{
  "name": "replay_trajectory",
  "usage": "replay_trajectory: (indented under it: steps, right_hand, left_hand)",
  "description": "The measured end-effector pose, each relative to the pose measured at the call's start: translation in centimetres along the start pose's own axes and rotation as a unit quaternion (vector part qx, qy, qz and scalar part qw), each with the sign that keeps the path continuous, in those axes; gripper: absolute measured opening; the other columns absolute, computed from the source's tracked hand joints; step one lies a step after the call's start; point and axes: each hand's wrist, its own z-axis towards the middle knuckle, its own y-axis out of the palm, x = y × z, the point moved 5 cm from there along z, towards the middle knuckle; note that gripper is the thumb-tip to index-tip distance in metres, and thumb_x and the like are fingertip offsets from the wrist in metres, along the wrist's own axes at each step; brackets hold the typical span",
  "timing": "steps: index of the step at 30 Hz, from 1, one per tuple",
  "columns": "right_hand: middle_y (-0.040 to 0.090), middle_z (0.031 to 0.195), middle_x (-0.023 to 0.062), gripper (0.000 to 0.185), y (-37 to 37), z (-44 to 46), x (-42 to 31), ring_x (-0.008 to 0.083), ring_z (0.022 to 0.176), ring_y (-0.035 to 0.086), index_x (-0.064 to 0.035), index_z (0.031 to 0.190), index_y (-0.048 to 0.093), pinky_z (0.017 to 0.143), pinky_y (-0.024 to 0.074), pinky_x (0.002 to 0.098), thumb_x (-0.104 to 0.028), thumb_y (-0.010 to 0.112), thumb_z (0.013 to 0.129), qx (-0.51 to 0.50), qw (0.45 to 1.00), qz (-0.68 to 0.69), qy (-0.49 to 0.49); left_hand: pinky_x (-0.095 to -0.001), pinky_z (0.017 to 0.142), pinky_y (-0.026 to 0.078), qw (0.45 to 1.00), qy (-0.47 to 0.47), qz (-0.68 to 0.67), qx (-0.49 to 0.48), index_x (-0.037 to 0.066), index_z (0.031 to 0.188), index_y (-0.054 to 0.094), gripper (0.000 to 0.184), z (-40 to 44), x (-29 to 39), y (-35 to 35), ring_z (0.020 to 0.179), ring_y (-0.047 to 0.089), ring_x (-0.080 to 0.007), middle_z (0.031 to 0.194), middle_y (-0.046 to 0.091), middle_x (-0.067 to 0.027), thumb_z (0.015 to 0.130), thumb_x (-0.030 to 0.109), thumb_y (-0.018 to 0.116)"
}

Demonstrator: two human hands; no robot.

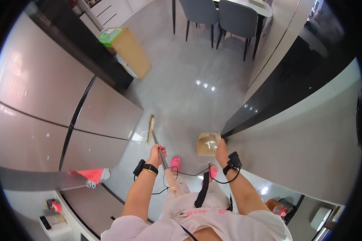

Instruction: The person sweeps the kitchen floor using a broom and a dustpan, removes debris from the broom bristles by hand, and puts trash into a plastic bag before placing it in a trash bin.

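The broom (151,130) is held ahead and to the left of the body, its head low over the floor (177,92) and its handle slanted back toward the waist. The handle is wrapped by the curled fingers of the left hand (158,154), closed partway along it, presumably so that the head can be steered while the upper end is kept near the torso. Whether the bristles are touching the floor cannot be told.

The dustpan (207,144) is held apart from the broom, to its right, with its right side gripped by the right hand (221,152); the fingers are partly hidden, so their exact closure is unclear. Its hollow is turned upward, probably so that contents would be kept in. Whether it is rested on the floor is likewise unclear.

Between and behind the two tools, pink slippers (175,162) are worn on the feet. A black cable (193,174) is strung loosely between the wrists, apparently with slack left for arm movement. Farther out, the floor is flanked on the left by glossy cabinet panels (32,84) and a tan box (130,50); beyond it, grey chairs (238,18) are set at a table (266,10).
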Motion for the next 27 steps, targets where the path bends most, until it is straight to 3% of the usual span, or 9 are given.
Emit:
replay_trajectory:
  steps: [6, 10, 12, 15, 16, 18, 21, 23, 27]
  right_hand:
    - [0.05, 0.089, 0.0239, 0.031, 0.8, 3.7, -0.7, 0.0382, 0.081, 0.049, 0.0003, 0.102, 0.043, 0.071, 0.0395, 0.0394, 0.0, 0.043, 0.071, 0.02, 0.987, 0.024, 0.159]
    - [0.055, 0.084, 0.0183, 0.024, 1.5, 0.5, 2.0, 0.0322, 0.074, 0.053, -0.0018, 0.093, 0.049, 0.066, 0.04, 0.0388, -0.018, 0.04, 0.079, 0.12, 0.968, -0.041, 0.217]
    - [0.056, 0.083, 0.0168, 0.034, 3.6, -2.7, 2.1, 0.03, 0.074, 0.054, -0.0007, 0.091, 0.05, 0.067, 0.0415, 0.0376, -0.026, 0.029, 0.083, 0.176, 0.904, 0.125, 0.369]
    - [0.057, 0.071, 0.0121, 0.031, 3.2, -7.8, -7.0, 0.0207, 0.062, 0.056, -0.0027, 0.08, 0.052, 0.055, 0.0435, 0.0316, -0.028, 0.036, 0.083, 0.171, 0.954, -0.012, 0.244]
    - [0.057, 0.069, 0.0109, 0.03, 4.8, -9.5, -9.0, 0.019, 0.059, 0.056, -0.0026, 0.078, 0.052, 0.052, 0.0436, 0.0313, -0.029, 0.038, 0.083, 0.097, 0.946, 0.102, 0.292]
    - [0.057, 0.064, 0.0106, 0.035, 6.5, -12.8, -14.3, 0.0175, 0.055, 0.058, 0.0, 0.079, 0.05, 0.048, 0.0449, 0.0301, -0.033, 0.039, 0.083, -0.037, 0.865, 0.323, 0.381]
    - [0.057, 0.076, 0.0165, 0.057, 7.7, -18.4, -18.8, 0.0227, 0.066, 0.059, 0.0023, 0.096, 0.041, 0.054, 0.0477, 0.0315, -0.052, 0.034, 0.08, -0.089, 0.649, 0.624, 0.425]
    - [0.056, 0.076, 0.0178, 0.061, 6.6, -20.9, -20.0, 0.0228, 0.067, 0.059, 0.0037, 0.096, 0.042, 0.055, 0.0476, 0.0309, -0.054, 0.032, 0.08, -0.062, 0.604, 0.676, 0.418]
    - [0.056, 0.082, 0.0159, 0.056, 5.9, -27.3, -21.7, 0.0227, 0.071, 0.058, 0.0008, 0.098, 0.043, 0.061, 0.047, 0.0293, -0.051, 0.04, 0.078, 0.025, 0.493, 0.773, 0.398]
  left_hand:
    - [-0.0179, 0.036, 0.032, 0.981, -0.162, 0.092, -0.051, 0.002, 0.07, 0.042, 0.014, 2.8, 2.4, -0.4, 0.041, 0.038, -0.0074, 0.048, 0.037, 0.002, 0.074, 0.016, 0.044]
    - [-0.0173, 0.036, 0.032, 0.925, -0.303, 0.106, -0.202, -0.001, 0.072, 0.044, 0.018, 5.5, 1.2, 0.5, 0.041, 0.04, -0.0076, 0.052, 0.041, 0.0005, 0.075, 0.016, 0.046]
    - [-0.0165, 0.036, 0.034, 0.918, -0.352, 0.122, -0.136, -0.005, 0.078, 0.045, 0.019, 4.5, 0.2, 1.2, 0.043, 0.042, -0.0069, 0.057, 0.045, -0.0008, 0.075, 0.015, 0.047]
    - [-0.0178, 0.038, 0.037, 0.882, -0.401, 0.224, -0.11, -0.006, 0.081, 0.046, 0.019, 3.6, -1.4, 1.3, 0.044, 0.044, -0.0067, 0.06, 0.047, -0.0016, 0.075, 0.012, 0.047]
    - [-0.0178, 0.038, 0.037, 0.871, -0.411, 0.249, -0.104, -0.006, 0.081, 0.046, 0.019, 3.9, -1.5, 0.8, 0.044, 0.044, -0.0067, 0.06, 0.047, -0.0016, 0.075, 0.012, 0.047]
    - [-0.0183, 0.038, 0.037, 0.832, -0.444, 0.31, -0.12, -0.006, 0.083, 0.046, 0.019, 3.1, -2.3, 0.8, 0.045, 0.044, -0.0066, 0.061, 0.048, -0.0017, 0.075, 0.012, 0.046]
    - [-0.0193, 0.039, 0.037, 0.777, -0.464, 0.4, -0.146, -0.003, 0.08, 0.047, 0.014, 1.9, -6.9, -0.8, 0.046, 0.044, -0.0071, 0.06, 0.048, -0.0014, 0.074, 0.01, 0.045]
    - [-0.0204, 0.04, 0.037, 0.741, -0.475, 0.442, -0.174, -0.001, 0.077, 0.047, 0.011, 0.5, -10.8, -2.1, 0.046, 0.044, -0.0074, 0.059, 0.047, -0.0012, 0.073, 0.009, 0.045]
    - [-0.0244, 0.043, 0.036, 0.664, -0.29, 0.679, -0.114, 0.005, 0.065, 0.045, 0.006, -2.4, -17.7, -5.2, 0.046, 0.044, -0.0163, 0.056, 0.046, -0.0037, 0.069, 0.01, 0.047]
